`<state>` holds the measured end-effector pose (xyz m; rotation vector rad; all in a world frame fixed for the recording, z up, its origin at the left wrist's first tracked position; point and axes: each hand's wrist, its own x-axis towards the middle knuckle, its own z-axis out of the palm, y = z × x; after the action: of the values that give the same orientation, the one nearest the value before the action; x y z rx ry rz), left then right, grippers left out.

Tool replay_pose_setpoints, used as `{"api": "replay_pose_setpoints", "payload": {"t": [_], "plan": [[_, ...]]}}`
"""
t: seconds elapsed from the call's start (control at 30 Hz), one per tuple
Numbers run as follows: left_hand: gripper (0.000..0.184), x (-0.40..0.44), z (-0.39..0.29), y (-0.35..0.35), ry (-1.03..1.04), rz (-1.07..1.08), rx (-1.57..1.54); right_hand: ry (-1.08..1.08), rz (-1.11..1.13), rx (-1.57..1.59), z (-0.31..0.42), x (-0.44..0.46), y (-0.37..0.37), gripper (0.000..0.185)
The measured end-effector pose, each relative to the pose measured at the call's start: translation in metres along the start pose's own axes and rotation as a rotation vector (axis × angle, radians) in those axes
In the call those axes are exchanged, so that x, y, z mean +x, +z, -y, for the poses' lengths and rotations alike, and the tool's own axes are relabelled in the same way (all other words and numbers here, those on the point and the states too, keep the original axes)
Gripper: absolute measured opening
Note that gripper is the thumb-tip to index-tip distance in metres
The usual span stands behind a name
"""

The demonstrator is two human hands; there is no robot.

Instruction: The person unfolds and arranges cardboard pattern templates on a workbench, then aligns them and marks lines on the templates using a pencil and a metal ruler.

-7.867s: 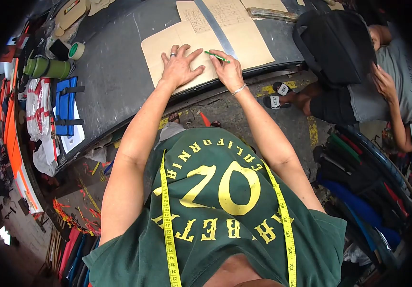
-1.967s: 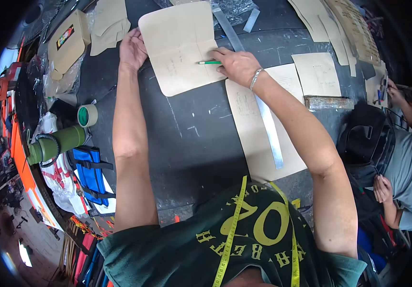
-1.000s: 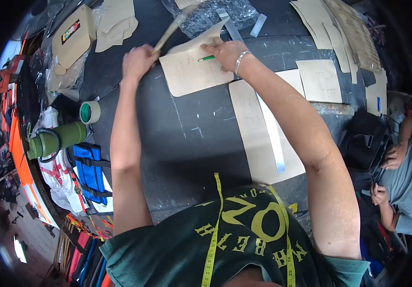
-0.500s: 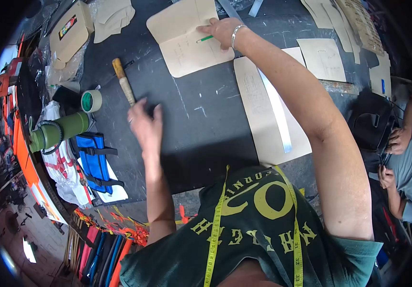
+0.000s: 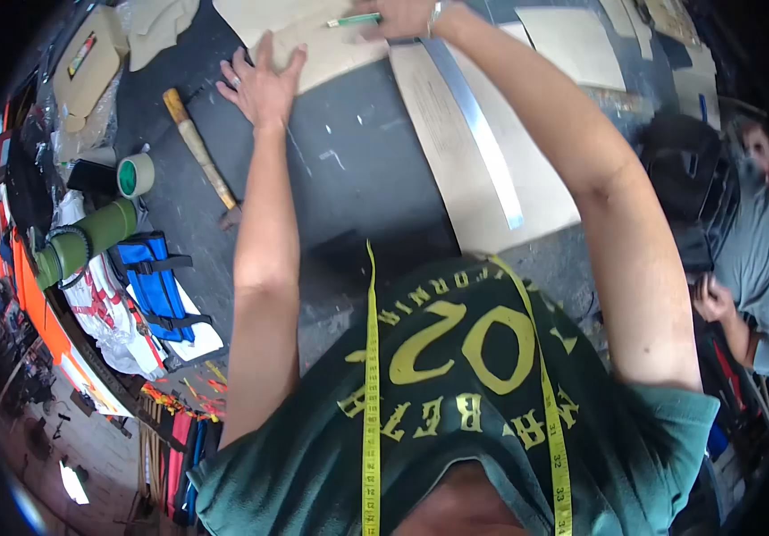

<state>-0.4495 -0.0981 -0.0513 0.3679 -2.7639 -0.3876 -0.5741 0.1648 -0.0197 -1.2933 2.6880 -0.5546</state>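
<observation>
My left hand (image 5: 264, 87) lies with spread fingers, its fingertips over the near left edge of a tan card sheet (image 5: 326, 49). Near the top edge of the view, my right hand (image 5: 407, 16) is closed around a green pencil (image 5: 355, 20) that points left over the sheet; motion blurs these fingers a little. A hammer (image 5: 195, 147) with a worn wooden handle lies left of my left forearm. Right of the sheet, a metal ruler (image 5: 478, 134) rests on a larger tan card piece (image 5: 438, 143).
On the left are a tape roll (image 5: 137, 175), a green bottle (image 5: 89, 241) and a blue strapped pouch (image 5: 156, 286). More card pieces (image 5: 572, 45) lie at the upper right. Another person (image 5: 751, 259) is at the right beside a black bag (image 5: 684, 179). A yellow tape measure (image 5: 371, 402) hangs from my neck.
My left hand has moved from beside the hammer up to the card sheet. My right hand has drawn the pencil up off the sheet's middle. The whole view has shifted.
</observation>
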Motion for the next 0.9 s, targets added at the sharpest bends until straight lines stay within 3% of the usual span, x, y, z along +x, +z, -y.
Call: {"api": "replay_pose_setpoints", "payload": {"t": [0.13, 0.23, 0.27, 0.47, 0.67, 0.83, 0.9], "plan": [[0.087, -0.003, 0.005, 0.007, 0.006, 0.001, 0.007, 0.227, 0.26, 0.336, 0.02, -0.027, -0.041, 0.057], [0.089, 0.0, 0.008, 0.008, -0.011, 0.032, -0.006, 0.228, 0.449, 0.391, 0.044, -0.062, -0.065, 0.057], [0.092, 0.005, 0.009, 0.006, -0.04, 0.079, -0.048, 0.038, 0.172, 0.228, 0.019, -0.071, -0.018, 0.059], [0.099, 0.043, 0.009, -0.007, -0.212, 0.366, -0.137, 0.101, 0.131, 0.146, 0.037, -0.077, -0.024, 0.066], [0.096, 0.043, 0.016, -0.003, -0.224, 0.311, -0.353, 0.183, 0.046, 0.235, 0.034, -0.082, -0.009, 0.066], [0.1, 0.021, 0.011, 0.007, -0.131, 0.075, -0.259, 0.334, 0.066, 0.134, 0.041, -0.076, -0.016, 0.078], [0.101, 0.02, 0.009, 0.003, -0.138, 0.102, -0.247, 0.387, 0.126, 0.18, 0.039, -0.072, -0.014, 0.08]]}}
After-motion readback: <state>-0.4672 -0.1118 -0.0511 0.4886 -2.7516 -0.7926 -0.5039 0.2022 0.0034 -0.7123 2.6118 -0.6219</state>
